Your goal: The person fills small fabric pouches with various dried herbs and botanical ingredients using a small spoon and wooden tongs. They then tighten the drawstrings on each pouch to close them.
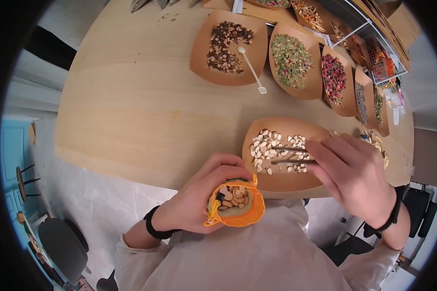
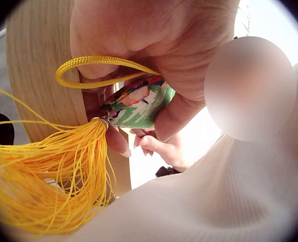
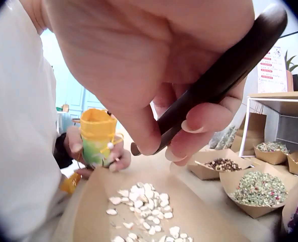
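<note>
My left hand grips a small drawstring pouch with an orange lining, its mouth open upward. Pale dried slices lie inside it. A yellow tassel and a yellow cord loop hang off the pouch in the left wrist view, where its green patterned side shows. In my right hand I hold dark tongs between thumb and fingers. Their two tips reach over white dried slices in a brown paper tray at the table's near edge. The tips stand apart.
Further back, a paper tray holds brown bits and a pale small spoon. To its right stand trays of green herbs, red buds and other dried plants. A white-framed rack rises at the back right.
</note>
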{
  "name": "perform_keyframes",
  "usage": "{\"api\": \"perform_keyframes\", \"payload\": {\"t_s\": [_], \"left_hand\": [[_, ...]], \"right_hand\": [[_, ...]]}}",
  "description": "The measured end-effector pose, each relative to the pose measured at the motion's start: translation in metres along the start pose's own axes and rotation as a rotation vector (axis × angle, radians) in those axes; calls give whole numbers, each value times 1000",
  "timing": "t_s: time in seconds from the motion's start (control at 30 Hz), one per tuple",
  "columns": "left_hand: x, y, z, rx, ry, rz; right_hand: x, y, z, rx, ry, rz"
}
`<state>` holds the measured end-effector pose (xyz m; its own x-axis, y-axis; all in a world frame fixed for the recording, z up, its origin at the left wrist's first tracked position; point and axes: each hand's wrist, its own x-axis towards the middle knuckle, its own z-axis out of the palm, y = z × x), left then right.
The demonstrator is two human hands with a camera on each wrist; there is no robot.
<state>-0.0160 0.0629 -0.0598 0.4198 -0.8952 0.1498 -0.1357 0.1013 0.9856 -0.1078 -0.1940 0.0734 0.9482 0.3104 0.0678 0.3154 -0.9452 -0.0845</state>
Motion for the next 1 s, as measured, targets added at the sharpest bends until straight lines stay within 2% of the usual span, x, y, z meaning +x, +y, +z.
{"api": "perform_keyframes", "payload": {"t_s": [0.27,0.57,0.8,0.87,1.0], "left_hand": [[1,0,-3,-7,-33,22],[0,0,-3,-14,-31,15],[0,0,-3,-19,-30,13],[0,1,-3,-21,-32,15],[-1,1,-1,-28,6,-13]], "right_hand": [[14,14,27,-61,-172,38],[21,13,28,-92,-238,30],[18,13,29,-104,-201,13],[17,13,28,-108,-126,-10],[14,10,6,-49,-93,3]]}}
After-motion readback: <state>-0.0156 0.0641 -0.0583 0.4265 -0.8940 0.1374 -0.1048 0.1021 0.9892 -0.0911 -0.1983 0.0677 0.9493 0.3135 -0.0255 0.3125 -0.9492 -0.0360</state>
